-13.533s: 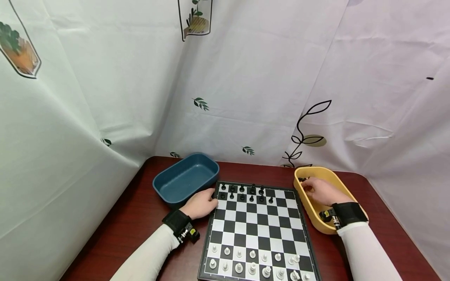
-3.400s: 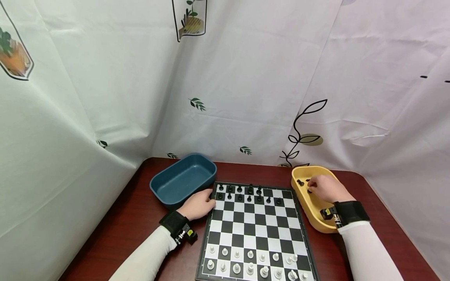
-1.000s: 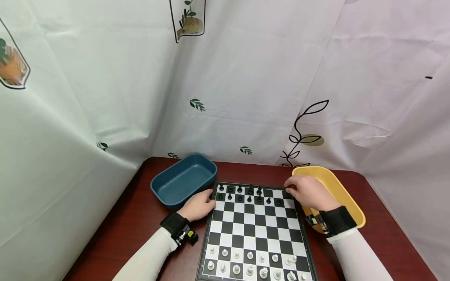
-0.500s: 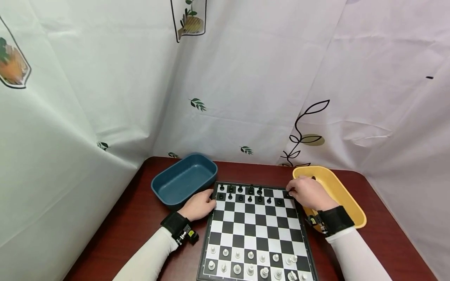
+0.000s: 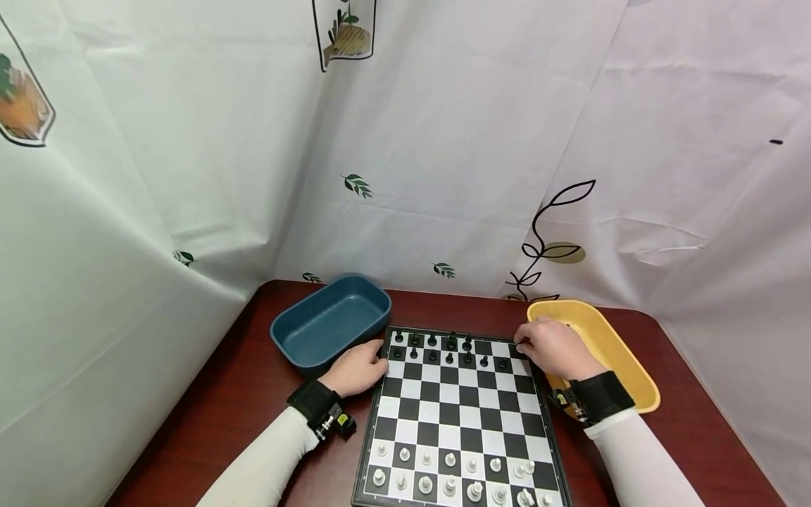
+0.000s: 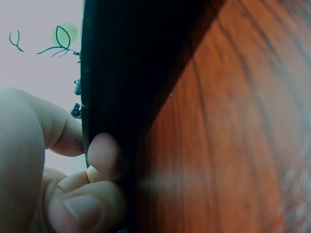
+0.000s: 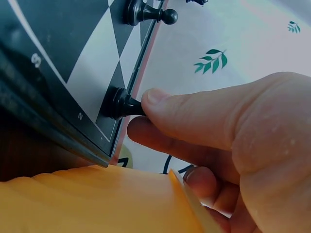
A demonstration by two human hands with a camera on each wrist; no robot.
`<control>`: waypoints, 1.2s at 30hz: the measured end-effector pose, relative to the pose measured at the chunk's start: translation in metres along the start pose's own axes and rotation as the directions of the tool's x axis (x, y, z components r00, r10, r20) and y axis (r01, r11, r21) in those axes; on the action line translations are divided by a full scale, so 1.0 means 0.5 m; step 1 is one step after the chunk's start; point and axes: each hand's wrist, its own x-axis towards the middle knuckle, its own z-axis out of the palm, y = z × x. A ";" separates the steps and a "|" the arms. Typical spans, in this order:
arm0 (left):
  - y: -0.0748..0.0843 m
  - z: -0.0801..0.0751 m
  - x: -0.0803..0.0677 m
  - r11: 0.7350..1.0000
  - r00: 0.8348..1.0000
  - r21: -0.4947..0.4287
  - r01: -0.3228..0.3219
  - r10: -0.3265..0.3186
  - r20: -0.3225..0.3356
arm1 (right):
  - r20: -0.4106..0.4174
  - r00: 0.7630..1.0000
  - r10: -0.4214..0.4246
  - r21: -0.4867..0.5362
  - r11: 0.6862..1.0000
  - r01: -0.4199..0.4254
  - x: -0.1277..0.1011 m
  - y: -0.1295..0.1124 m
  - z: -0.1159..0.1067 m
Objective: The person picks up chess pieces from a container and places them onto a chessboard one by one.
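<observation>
Two digits, "3" and "2", edge the chessboard (image 7: 73, 73); only my right wrist view shows my right hand (image 7: 233, 141) pinching the black pawn (image 7: 121, 103), while my left hand (image 5: 360, 367) grips the board's edge.

Long white sleeves (image 5: 266, 458) on both arms, black wrist straps (image 5: 312, 399) carrying small metal-and-yellow camera mounts (image 5: 336, 424).

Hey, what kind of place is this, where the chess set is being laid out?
Likely a small curtained-off recording nook: printed cloth sheets hang close around a dark wooden table with a chessboard.
</observation>
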 end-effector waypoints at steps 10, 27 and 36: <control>-0.002 0.004 0.000 1.000 1.000 0.005 0.002 -0.002 0.007 | -0.004 1.000 -0.011 0.023 1.000 0.011 -0.005 -0.008 -0.015; -0.003 0.002 -0.004 1.000 1.000 0.008 0.003 -0.003 -0.005 | -0.163 0.981 0.108 0.070 0.993 -0.097 -0.031 0.079 -0.082; -0.001 0.001 -0.002 1.000 1.000 0.001 -0.002 0.002 0.004 | -0.012 0.986 0.168 0.107 0.980 -0.165 -0.042 0.129 -0.053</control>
